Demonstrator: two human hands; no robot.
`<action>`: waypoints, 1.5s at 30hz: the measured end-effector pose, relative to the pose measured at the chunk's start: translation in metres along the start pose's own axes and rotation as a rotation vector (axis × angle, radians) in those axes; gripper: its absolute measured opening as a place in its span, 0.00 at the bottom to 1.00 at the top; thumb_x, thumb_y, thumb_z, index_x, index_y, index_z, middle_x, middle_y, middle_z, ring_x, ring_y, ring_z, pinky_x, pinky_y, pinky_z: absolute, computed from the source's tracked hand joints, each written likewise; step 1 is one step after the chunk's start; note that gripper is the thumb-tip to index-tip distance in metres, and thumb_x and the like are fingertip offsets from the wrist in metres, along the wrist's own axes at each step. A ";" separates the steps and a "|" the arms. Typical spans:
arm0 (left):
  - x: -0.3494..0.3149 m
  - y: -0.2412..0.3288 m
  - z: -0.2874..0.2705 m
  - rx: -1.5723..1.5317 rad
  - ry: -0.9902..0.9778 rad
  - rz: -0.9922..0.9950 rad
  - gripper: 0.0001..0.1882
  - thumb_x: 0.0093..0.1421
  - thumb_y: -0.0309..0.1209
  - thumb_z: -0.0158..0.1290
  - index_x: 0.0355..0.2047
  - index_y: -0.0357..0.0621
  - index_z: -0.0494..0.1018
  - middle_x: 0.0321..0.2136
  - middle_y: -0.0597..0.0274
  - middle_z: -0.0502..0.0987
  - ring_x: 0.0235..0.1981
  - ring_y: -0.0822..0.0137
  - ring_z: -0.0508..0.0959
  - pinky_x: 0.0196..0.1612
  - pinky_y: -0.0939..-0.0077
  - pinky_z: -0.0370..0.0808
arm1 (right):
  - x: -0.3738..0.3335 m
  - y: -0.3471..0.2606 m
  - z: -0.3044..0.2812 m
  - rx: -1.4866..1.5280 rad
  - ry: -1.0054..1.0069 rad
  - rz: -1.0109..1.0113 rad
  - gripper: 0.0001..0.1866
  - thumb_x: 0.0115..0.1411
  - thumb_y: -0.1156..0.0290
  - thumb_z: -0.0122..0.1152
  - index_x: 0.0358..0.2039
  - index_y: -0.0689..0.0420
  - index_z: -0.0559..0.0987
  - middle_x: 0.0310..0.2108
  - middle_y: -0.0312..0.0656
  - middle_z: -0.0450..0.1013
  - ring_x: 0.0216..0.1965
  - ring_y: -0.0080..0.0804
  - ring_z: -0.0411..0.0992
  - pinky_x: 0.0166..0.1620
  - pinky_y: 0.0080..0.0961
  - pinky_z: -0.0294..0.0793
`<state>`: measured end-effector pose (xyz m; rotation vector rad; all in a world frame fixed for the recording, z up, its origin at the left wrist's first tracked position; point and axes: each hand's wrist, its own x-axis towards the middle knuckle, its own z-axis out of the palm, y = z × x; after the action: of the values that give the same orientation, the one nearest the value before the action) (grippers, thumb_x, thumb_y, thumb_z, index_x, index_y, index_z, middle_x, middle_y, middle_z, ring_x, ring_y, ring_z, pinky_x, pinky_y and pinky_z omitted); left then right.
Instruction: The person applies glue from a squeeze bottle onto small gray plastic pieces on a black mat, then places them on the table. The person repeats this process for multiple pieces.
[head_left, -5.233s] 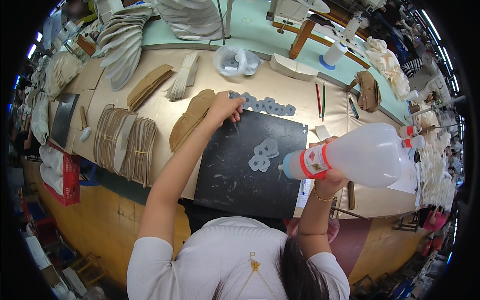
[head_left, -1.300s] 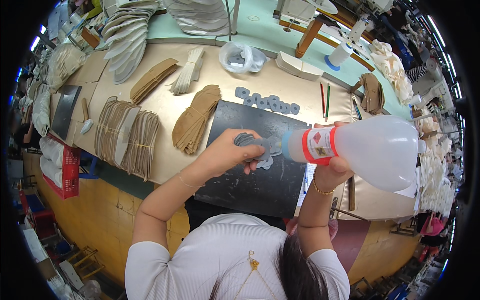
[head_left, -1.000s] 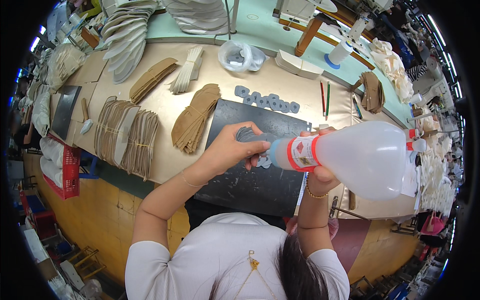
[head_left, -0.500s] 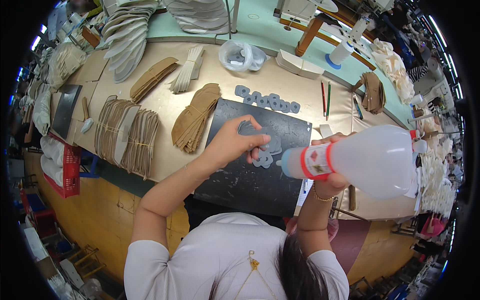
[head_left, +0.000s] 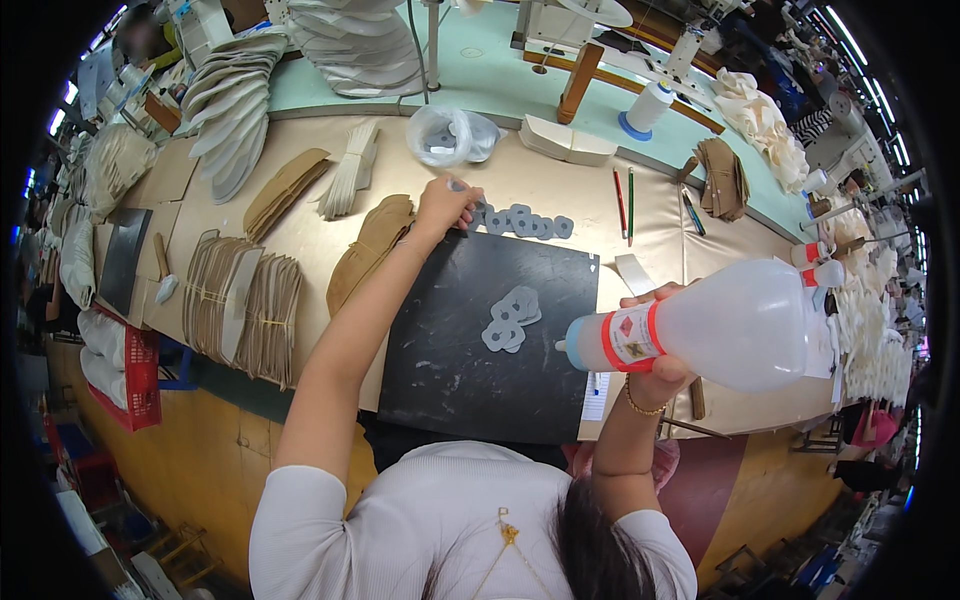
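My right hand [head_left: 664, 378] is wrapped round a large translucent squeeze bottle [head_left: 742, 325] with red bands and a label. It lies on its side in the air, its pale blue nozzle end pointing left over the black mat [head_left: 450, 350]. Small grey cut pieces with holes [head_left: 514, 318] lie overlapping on that mat. Past the mat's far edge, a row of similar grey pieces [head_left: 522, 222] runs along the table. At the row's left end is my left hand [head_left: 445, 207], fingers closed; grey pieces show in part between them, the rest hidden.
Tied bundles of brown pieces [head_left: 245, 305] stand on the left of the table. A clear plastic bag [head_left: 440, 137] sits at the back. Two pencils [head_left: 625, 205] and a thread cone [head_left: 648, 110] are on the right. A red crate [head_left: 140, 385] stands lower left.
My left hand has moved away from above the mat, up and left to the row's left end. The bottle stays in my right hand, shifted slightly. The grey pieces on the mat are now uncovered.
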<state>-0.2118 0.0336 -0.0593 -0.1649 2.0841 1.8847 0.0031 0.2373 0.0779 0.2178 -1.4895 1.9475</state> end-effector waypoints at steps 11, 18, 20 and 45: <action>-0.124 0.045 -0.024 -0.517 -0.333 -0.192 0.17 0.58 0.24 0.50 0.46 0.32 0.62 0.39 0.45 0.74 0.40 0.57 0.78 0.37 0.73 0.81 | 0.008 0.014 0.011 0.067 -0.053 0.017 0.50 0.38 0.48 0.72 0.54 0.64 0.59 0.43 0.49 0.70 0.41 0.39 0.72 0.43 0.37 0.77; -0.187 0.083 -0.006 -0.251 -0.348 -0.083 0.11 0.54 0.28 0.57 0.33 0.34 0.70 0.27 0.54 0.76 0.24 0.65 0.80 0.24 0.80 0.77 | 0.019 0.020 0.035 -0.122 0.040 -0.129 0.46 0.42 0.47 0.70 0.51 0.65 0.60 0.41 0.52 0.69 0.36 0.42 0.74 0.38 0.40 0.81; -0.190 0.084 -0.005 -0.200 -0.373 -0.080 0.10 0.54 0.28 0.57 0.32 0.35 0.70 0.24 0.56 0.76 0.20 0.67 0.79 0.21 0.80 0.75 | 0.017 0.012 0.040 -0.111 -0.012 -0.084 0.45 0.42 0.49 0.70 0.52 0.64 0.59 0.41 0.52 0.69 0.37 0.42 0.74 0.38 0.41 0.81; -0.193 0.075 0.010 -0.526 -0.366 -0.140 0.09 0.53 0.25 0.57 0.26 0.42 0.66 0.22 0.62 0.72 0.21 0.72 0.74 0.20 0.79 0.69 | 0.009 0.008 0.031 0.150 -0.130 -0.159 0.40 0.40 0.51 0.73 0.45 0.65 0.65 0.38 0.44 0.68 0.37 0.43 0.74 0.40 0.36 0.79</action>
<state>-0.0512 0.0275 0.0712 -0.0741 1.2843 2.1428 -0.0167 0.2116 0.0869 0.5224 -1.3615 1.9474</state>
